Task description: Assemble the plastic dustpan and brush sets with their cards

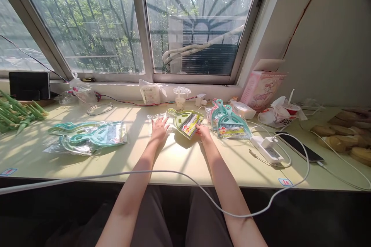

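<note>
A green dustpan and brush set (185,122) with a bright printed card is tilted above the table in my right hand (203,132), which grips its lower right edge. My left hand (159,128) lies with fingers spread on a clear plastic bag (153,121), just left of the green set. To the right, teal and pink dustpan sets (230,121) overlap one another in a group. On the left rests a pile of teal and green dustpan sets (100,134), in clear wrapping.
A white power strip (266,149) and a phone (300,146) with cables sit at the right. One white cable (185,175) crosses in front of my forearms. A lidded cup (179,99) and a pink box (262,88) stand at the back. Green stalks (20,112) lie far left.
</note>
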`<state>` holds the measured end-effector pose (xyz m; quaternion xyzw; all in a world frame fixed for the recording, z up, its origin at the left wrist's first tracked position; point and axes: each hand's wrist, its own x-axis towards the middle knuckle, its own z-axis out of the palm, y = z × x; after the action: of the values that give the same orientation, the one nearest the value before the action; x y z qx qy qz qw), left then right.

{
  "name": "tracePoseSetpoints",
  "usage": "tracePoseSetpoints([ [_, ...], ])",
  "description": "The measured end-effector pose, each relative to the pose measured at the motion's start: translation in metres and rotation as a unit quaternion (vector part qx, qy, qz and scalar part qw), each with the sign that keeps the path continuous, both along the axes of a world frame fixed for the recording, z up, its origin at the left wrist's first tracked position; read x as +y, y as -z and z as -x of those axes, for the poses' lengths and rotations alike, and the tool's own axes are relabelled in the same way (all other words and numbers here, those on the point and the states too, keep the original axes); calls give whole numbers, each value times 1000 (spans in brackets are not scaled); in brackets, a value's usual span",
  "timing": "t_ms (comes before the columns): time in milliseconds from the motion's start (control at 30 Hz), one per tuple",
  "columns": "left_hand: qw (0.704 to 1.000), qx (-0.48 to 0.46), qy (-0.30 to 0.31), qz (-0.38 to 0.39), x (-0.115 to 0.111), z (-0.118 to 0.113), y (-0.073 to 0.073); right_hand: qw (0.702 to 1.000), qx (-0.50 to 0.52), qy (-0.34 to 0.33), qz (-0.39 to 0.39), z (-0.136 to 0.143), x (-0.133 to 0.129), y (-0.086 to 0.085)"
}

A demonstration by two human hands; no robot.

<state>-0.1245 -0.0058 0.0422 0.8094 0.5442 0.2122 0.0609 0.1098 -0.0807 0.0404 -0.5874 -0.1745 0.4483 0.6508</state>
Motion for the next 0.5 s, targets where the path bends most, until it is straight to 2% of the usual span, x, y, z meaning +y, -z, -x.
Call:
tracePoseSetpoints([
  [100,997,-1,65,40,1,-6,4,1000,-1,1,7,-8,-1,-1],
  [200,996,1,79,46,2,-6,5,1000,-20,3,20,-17,2,4],
  [300,999,12,35,34,3,-4,4,998,-57,-1,20,-25,7,13],
  [500,998,-2,-68,-3,2,0,1,995,-26,-67,-75,-28,10,27],
])
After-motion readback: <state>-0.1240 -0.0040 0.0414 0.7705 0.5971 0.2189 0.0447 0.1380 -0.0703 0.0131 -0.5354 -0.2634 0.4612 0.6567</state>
